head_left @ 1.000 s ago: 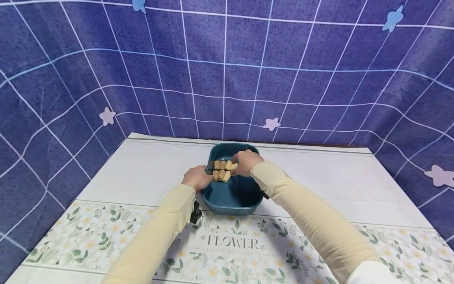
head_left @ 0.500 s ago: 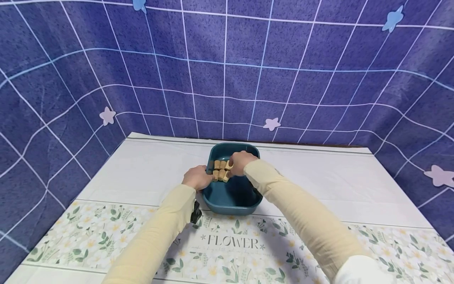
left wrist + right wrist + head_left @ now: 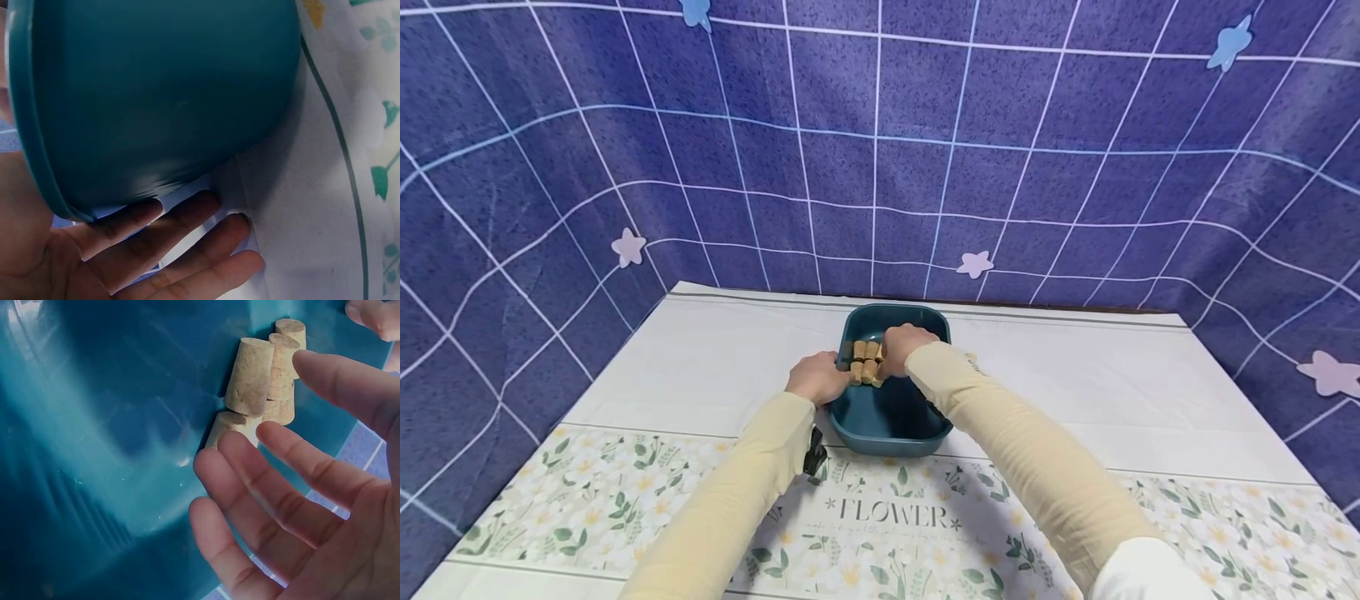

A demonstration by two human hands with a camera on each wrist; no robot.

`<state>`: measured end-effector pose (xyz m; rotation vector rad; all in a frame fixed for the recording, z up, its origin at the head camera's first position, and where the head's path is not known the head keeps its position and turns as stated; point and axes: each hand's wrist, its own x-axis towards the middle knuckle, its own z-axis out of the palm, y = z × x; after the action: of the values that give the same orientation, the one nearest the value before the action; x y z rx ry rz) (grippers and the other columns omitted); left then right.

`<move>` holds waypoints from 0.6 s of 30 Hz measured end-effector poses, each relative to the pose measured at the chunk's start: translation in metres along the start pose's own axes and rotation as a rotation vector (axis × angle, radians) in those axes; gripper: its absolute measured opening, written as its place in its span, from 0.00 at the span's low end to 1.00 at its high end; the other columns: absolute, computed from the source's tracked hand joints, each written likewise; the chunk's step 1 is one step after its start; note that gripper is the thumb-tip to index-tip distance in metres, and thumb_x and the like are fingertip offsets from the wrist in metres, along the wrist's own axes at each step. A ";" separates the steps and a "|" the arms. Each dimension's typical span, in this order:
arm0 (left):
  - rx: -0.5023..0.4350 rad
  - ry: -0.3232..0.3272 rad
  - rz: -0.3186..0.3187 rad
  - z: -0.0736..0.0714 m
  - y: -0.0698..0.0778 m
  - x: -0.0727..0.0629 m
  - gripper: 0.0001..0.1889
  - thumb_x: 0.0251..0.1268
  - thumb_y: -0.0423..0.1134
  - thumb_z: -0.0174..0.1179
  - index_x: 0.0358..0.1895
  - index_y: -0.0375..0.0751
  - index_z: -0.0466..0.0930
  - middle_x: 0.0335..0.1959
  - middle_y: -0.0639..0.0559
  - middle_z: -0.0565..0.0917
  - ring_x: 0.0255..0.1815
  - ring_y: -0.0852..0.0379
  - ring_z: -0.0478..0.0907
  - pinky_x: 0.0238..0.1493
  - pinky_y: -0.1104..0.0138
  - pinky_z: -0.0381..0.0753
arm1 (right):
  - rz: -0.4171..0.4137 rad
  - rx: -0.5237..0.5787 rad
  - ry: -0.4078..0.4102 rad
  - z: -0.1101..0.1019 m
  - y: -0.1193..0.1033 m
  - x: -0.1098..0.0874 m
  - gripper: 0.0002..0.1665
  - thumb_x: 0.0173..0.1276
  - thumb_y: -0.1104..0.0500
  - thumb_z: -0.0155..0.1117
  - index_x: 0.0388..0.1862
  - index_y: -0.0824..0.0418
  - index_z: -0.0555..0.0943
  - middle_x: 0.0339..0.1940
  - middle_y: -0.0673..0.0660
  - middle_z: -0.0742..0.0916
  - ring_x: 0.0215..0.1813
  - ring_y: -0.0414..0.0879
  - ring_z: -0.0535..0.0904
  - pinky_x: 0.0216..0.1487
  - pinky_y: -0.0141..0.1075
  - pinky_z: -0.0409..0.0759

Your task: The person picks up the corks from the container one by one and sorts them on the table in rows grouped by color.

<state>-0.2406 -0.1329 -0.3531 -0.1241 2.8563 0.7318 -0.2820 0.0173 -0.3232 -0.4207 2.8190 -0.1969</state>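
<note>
A dark teal rectangular tub [image 3: 887, 446] holds several tapered corks [image 3: 859, 350], grouped in two rows against its left side. My left hand [image 3: 817, 377] grips the tub's left rim, thumb inside by the corks. The left wrist view shows its fingers [image 3: 156, 240] stretched along the outer wall. Reaching into the tub from the right, my right hand [image 3: 904, 350] covers the right end of the rows. In the right wrist view its fingers [image 3: 294, 506] are spread and lightly bent, fingertips right at the pale corks [image 3: 249, 378], with the thumb beside the farther ones.
The tub stands on a white tablecloth [image 3: 1075, 383] with a flowered band [image 3: 587, 492] and "FLOWER" lettering along the front. A blue-purple curtain [image 3: 880, 150] with grid lines and stars hangs behind and at both sides. A black strap piece [image 3: 815, 452] sits at the left wrist.
My right hand has moved left over the corks and now hides most of the rightmost ones, which sit closer to the others. My left hand and the tub have stayed in place.
</note>
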 end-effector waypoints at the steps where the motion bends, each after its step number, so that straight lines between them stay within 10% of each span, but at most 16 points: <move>1: -0.003 -0.001 0.001 0.000 0.000 0.000 0.23 0.76 0.45 0.56 0.64 0.32 0.77 0.53 0.36 0.84 0.50 0.42 0.81 0.54 0.52 0.79 | 0.005 -0.011 0.000 0.001 -0.001 0.002 0.16 0.65 0.48 0.75 0.46 0.55 0.88 0.49 0.52 0.88 0.50 0.49 0.83 0.49 0.45 0.83; 6: 0.001 0.001 0.016 -0.001 0.000 -0.001 0.23 0.76 0.45 0.56 0.64 0.31 0.77 0.53 0.36 0.84 0.50 0.41 0.81 0.54 0.52 0.79 | 0.043 -0.055 0.007 0.008 -0.003 0.012 0.14 0.61 0.46 0.78 0.34 0.54 0.88 0.42 0.52 0.88 0.42 0.48 0.83 0.44 0.45 0.83; 18: 0.003 0.000 0.010 0.000 0.000 0.000 0.21 0.77 0.44 0.56 0.62 0.32 0.78 0.50 0.37 0.85 0.47 0.43 0.82 0.51 0.53 0.80 | 0.074 -0.058 0.024 0.019 -0.004 0.019 0.29 0.59 0.45 0.79 0.56 0.58 0.86 0.54 0.57 0.88 0.50 0.51 0.85 0.49 0.46 0.84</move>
<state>-0.2406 -0.1331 -0.3529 -0.1097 2.8597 0.7299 -0.2930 0.0059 -0.3450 -0.3284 2.8642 -0.1051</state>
